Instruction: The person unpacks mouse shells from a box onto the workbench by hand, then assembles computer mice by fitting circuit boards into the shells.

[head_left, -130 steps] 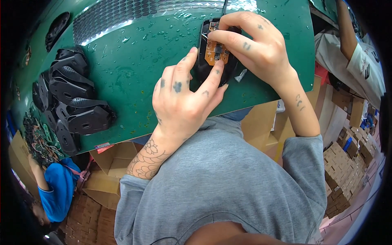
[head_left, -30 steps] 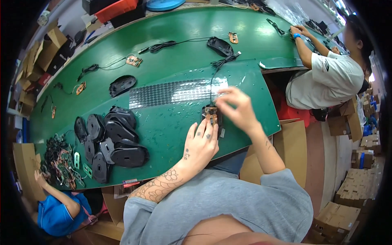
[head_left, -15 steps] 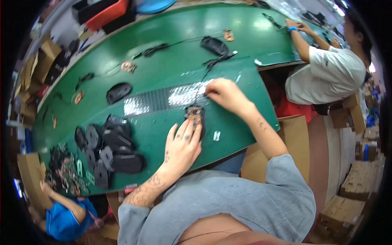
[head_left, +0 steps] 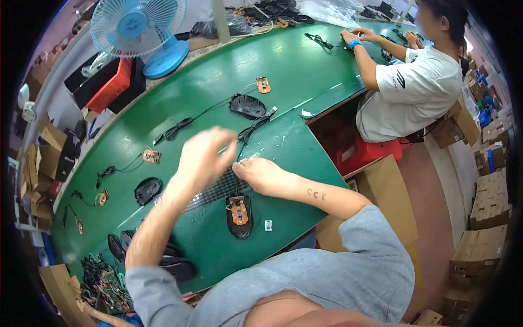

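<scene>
Just above a black mouse base (head_left: 241, 232) with an orange circuit board (head_left: 238, 211) in it, my right hand (head_left: 264, 175) pinches the mouse's cable (head_left: 236, 185). From there the cable runs on to a tied black bundle with a USB plug (head_left: 274, 109). My left hand (head_left: 204, 158) is raised beside the right one, over the bubble-textured strip (head_left: 202, 200). Motion smears its fingers, so whether they hold anything is hidden. A small pale rectangular piece (head_left: 268, 225) lies right of the mouse base.
Black mouse shells (head_left: 248, 106) and orange boards with cables (head_left: 151, 156) lie across the green table (head_left: 207, 98). A pile of wired parts (head_left: 103, 283) is at near left. A blue fan (head_left: 133, 24) stands beyond the far edge; a co-worker (head_left: 417, 90) sits at right.
My left hand has left the mouse base and risen up and left toward the cable. The right hand stays near the cable. The view has shifted, bringing the fan into sight.
</scene>
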A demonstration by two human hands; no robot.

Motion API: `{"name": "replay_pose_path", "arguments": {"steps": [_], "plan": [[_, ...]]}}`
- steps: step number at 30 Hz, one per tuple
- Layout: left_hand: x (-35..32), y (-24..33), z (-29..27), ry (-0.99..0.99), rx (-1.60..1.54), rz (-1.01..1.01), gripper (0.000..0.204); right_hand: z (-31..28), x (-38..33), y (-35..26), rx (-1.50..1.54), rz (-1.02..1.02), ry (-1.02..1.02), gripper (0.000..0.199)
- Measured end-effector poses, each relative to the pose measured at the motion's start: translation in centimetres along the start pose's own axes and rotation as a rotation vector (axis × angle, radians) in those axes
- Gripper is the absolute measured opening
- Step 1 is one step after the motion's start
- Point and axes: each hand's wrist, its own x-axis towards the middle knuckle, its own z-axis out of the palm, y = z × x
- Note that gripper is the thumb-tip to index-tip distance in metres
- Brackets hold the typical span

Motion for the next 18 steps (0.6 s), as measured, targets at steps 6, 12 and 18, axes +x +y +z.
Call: {"name": "replay_pose_path", "arguments": {"steps": [6, 12, 18], "plan": [[17.7, -8.2, 8.7, 0.038, 0.125, -0.193, 0.042, 0.2, 0.5, -1.5, -0.056, 0.108, -0.074, 0.021], [23.2, -6.3, 13.8, -0.194, 0.236, -0.373, 0.045, 0.8, -0.1, -3.3, -0.200, 0.172, 0.014, 0.013], [21.8, -6.0, 14.2, -0.061, -0.046, -0.324, 0.042, 1.4, -1.5, -4.2, -0.346, 0.221, 0.183, 0.010]]}}
